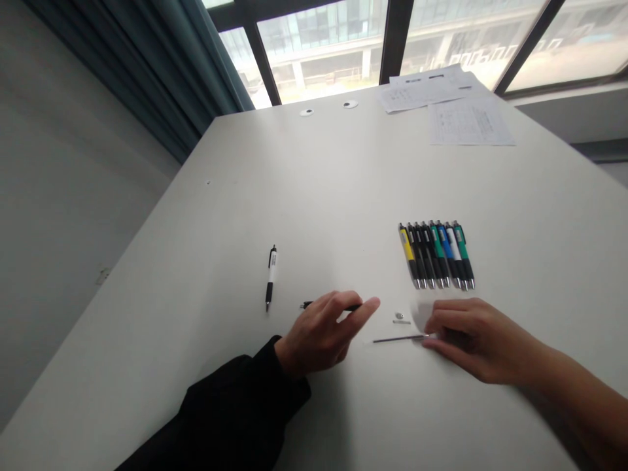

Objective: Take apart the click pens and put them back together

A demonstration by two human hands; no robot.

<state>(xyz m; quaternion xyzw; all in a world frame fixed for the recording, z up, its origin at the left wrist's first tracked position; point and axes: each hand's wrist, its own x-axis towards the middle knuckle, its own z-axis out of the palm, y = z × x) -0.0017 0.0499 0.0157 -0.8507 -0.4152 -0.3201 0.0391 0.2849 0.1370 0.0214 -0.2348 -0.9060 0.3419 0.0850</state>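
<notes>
In my left hand (326, 327) a black pen barrel (354, 307) lies between the fingers, its clip end (306, 305) sticking out on the left. My right hand (483, 340) pinches a thin pen refill (396, 339) by its right end, the rest of it pointing left just above the table. Behind the refill lie a small metal pen tip (400, 315) and a little spring (401, 322). A white pen with a black grip (271, 278) lies by itself to the left of my left hand.
A row of several pens (436, 255), yellow, black, green, blue and white, lies beyond my right hand. Papers (468, 123) rest at the far right of the white table (294, 190). Two white oval pieces (350, 104) sit near the back edge, by the window.
</notes>
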